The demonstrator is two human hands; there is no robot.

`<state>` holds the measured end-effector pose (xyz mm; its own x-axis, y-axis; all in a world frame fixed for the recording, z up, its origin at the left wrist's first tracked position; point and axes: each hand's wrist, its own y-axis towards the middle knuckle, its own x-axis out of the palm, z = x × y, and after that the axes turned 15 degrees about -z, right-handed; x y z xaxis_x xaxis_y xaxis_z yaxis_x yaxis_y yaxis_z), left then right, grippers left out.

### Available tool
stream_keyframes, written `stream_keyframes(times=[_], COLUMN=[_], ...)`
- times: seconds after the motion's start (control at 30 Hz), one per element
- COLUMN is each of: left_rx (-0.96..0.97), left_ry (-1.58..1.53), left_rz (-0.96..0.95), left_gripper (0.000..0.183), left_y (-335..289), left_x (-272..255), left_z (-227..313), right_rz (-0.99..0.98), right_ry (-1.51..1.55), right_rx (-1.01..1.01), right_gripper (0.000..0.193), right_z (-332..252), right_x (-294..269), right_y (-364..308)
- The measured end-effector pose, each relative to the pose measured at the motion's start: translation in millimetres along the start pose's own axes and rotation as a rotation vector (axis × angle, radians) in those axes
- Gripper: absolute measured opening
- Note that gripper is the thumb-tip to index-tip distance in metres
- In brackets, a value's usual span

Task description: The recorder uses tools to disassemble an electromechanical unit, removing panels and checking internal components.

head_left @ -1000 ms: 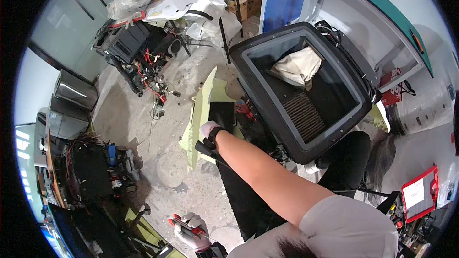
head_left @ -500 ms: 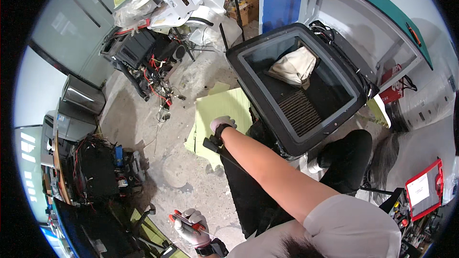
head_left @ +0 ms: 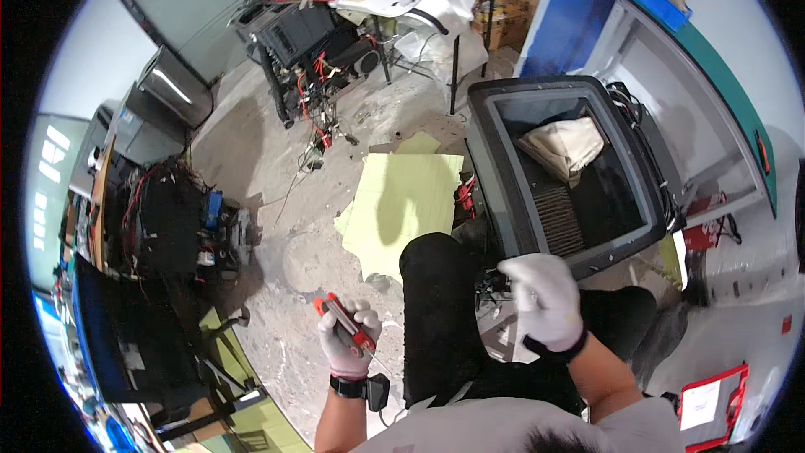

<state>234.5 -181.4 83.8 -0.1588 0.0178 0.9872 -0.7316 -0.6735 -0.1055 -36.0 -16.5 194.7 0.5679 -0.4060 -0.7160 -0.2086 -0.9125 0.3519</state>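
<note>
My left hand [head_left: 349, 341], in a white glove, is closed around a red-handled screwdriver [head_left: 352, 329]. A thin metal shaft sticks out below the palm; whether there is a second red handle in the grip I cannot tell. In front of the near corner of a black box-shaped unit [head_left: 501, 201] with a glass-like top frame is my gloved right hand [head_left: 547, 302]. It is slightly blurred, with thumb and fingers apart and nothing visible in them. A cream cloth [head_left: 566, 147] lies on the unit's top. Pale yellow-green sheets [head_left: 411, 210] lie on the floor beside the unit.
Black wired equipment [head_left: 168, 222] stands at the left. Farther back is a dark unit with loose red and black cables [head_left: 314, 88]. A grey-framed bench with a green top [head_left: 738, 117] stands right. A red case [head_left: 713, 407] is at the lower right.
My right hand has come back from over the yellow-green sheets to the near corner of the black unit. My left hand still holds the screwdriver. The view has shifted.
</note>
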Motion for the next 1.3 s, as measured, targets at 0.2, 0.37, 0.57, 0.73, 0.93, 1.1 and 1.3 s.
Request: stream_keyframes(times=[0.2,0.37,0.57,0.73,0.93,1.1,1.3], left_rx=[-0.109,-0.162,-0.205,-0.229,-0.339,-0.500,-0.631], left_ry=[0.115,0.113,-0.011,-0.080,-0.025,0.032,0.187], left_rz=[-0.075,-0.120,-0.195,-0.110,-0.132,-0.195,-0.169], left_gripper=[0.048,0.056,0.050,0.050,0.061,0.057,0.052], left_y=[61,128,180,216,287,357,425], left_x=[9,17,5,-12,-38,-45,-67], left_z=[-22,-35,-42,-52,-58,-86,-138], right_rz=[-0.063,-0.261,-0.374,-0.461,-0.418,-0.310,-0.358], right_ry=[-0.436,-0.539,-0.460,-0.452,-0.317,-0.338,-0.378], right_rx=[0.361,0.303,0.283,0.323,0.508,0.588,0.610], right_gripper=[0.043,0.040,0.025,0.026,0.032,0.032,0.018], right_z=[48,66,75,84,93,109,113], right_x=[-36,-28,-34,-63,-97,-108,-111], right_y=[-28,-42,-45,-75,-103,-112,-114])
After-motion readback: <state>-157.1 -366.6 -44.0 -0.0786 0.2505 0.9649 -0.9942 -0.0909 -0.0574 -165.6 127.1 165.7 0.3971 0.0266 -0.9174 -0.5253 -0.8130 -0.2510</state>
